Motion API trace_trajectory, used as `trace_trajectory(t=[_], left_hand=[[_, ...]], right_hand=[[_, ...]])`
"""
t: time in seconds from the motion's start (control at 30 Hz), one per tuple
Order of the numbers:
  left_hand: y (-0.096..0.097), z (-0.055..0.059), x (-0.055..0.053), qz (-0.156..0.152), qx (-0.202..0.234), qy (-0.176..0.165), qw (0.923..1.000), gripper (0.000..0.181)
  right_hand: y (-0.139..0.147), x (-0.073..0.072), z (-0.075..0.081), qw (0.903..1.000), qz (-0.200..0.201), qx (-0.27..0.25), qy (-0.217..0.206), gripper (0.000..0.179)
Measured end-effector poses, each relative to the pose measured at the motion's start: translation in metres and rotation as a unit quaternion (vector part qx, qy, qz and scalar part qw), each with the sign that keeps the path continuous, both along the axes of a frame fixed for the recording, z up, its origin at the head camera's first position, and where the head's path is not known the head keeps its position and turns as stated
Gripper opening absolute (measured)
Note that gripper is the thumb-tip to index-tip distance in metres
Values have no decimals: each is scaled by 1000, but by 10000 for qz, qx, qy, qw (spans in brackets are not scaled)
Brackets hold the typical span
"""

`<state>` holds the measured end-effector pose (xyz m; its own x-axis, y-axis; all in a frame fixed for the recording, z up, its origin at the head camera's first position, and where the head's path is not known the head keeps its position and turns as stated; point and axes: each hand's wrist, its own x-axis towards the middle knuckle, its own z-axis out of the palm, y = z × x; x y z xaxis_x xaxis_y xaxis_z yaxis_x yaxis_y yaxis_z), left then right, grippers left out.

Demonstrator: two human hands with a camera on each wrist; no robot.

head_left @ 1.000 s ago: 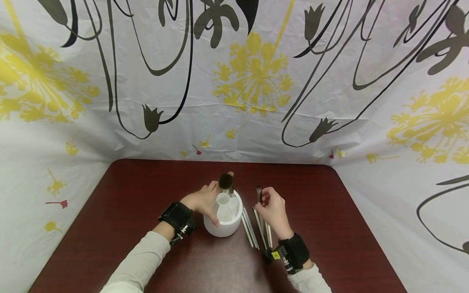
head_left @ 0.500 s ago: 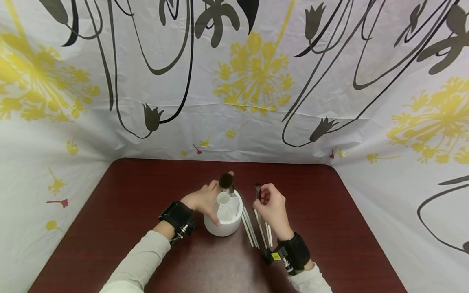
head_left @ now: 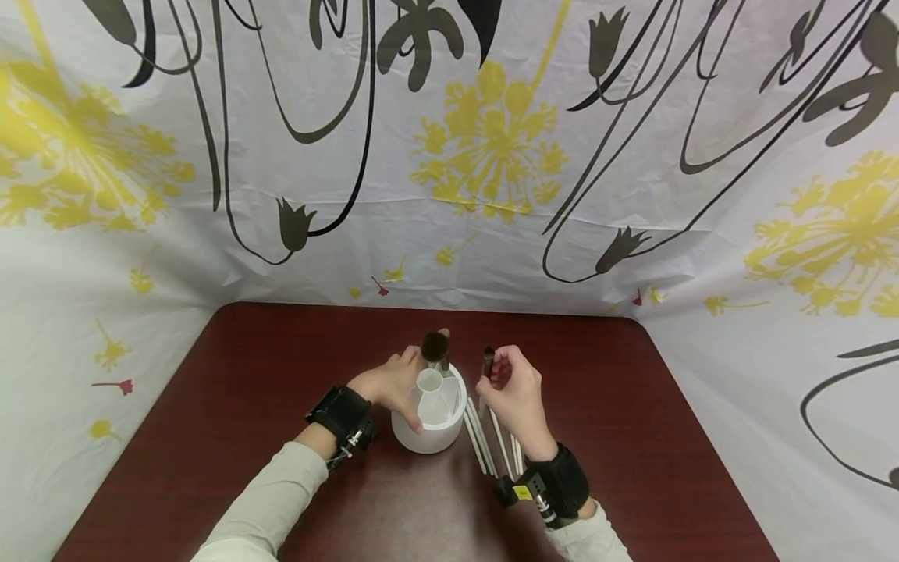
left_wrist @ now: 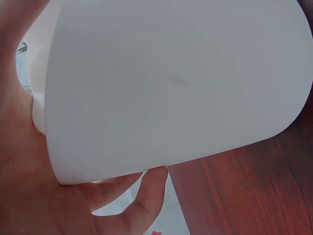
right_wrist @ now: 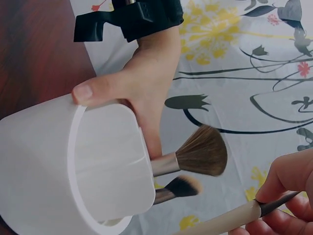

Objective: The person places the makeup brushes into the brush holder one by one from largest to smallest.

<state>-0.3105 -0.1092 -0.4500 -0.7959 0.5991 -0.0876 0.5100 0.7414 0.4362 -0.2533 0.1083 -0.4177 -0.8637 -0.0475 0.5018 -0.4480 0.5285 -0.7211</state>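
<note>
My left hand [head_left: 393, 384] grips the side of a white round brush holder [head_left: 424, 439], thumb at its rim; in the left wrist view the holder's smooth wall [left_wrist: 146, 98] takes up most of the picture. Two makeup brushes stand bristles-up in the holder: a large fluffy brush [right_wrist: 203, 152] and a smaller angled brush [right_wrist: 180, 190]. To the right of the holder, my right hand [head_left: 518, 398] pinches a makeup brush [head_left: 488, 361] near its dark upper part. Its pale handle [right_wrist: 227, 220] slants down in the right wrist view; the fingers hide some of it.
Several thin pale sticks lie on the dark red table [head_left: 337, 499]: a group [head_left: 479, 439] beside the holder and others [head_left: 502, 446] under my right hand and wrist. A flower-patterned cloth [head_left: 449, 257] hangs behind the table and at its sides.
My right hand has lifted the pinched makeup brush from among the sticks and moved it up and left toward the holder. My left hand has stayed on the holder.
</note>
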Motion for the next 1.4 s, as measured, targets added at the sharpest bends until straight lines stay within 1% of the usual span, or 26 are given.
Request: trace_trajectory(t=[0.1, 0.3, 0.53, 0.7, 0.83, 0.97, 1.1, 1.4], left_hand=[[-1, -1, 0, 17, -36, -12, 10000, 130], [-1, -2, -1, 103, 57, 12, 9999, 140], [-2, -3, -1, 96, 84, -59, 9999, 136], [-2, -3, -2, 88, 103, -87, 9999, 132], [-1, -4, -2, 99, 137, -89, 9998, 134], [0, -4, -2, 69, 59, -24, 10000, 133], [1, -4, -2, -1, 37, 59, 10000, 130], [-1, -3, -1, 34, 21, 110, 9999, 126]], right_hand=[[-4, -1, 2, 9999, 54, -92, 37, 26], [-12, -5, 0, 9993, 142, -351, 54, 25], [-18, -11, -7, 9984, 175, -533, -45, 25], [-20, -15, -16, 9980, 214, -576, -119, 24], [-20, -19, -24, 9981, 220, -547, -165, 25], [-21, -21, -31, 9982, 246, -488, -237, 24], [-22, -21, -34, 9980, 312, -483, -268, 25], [-27, -23, -42, 9982, 351, -279, -396, 24]])
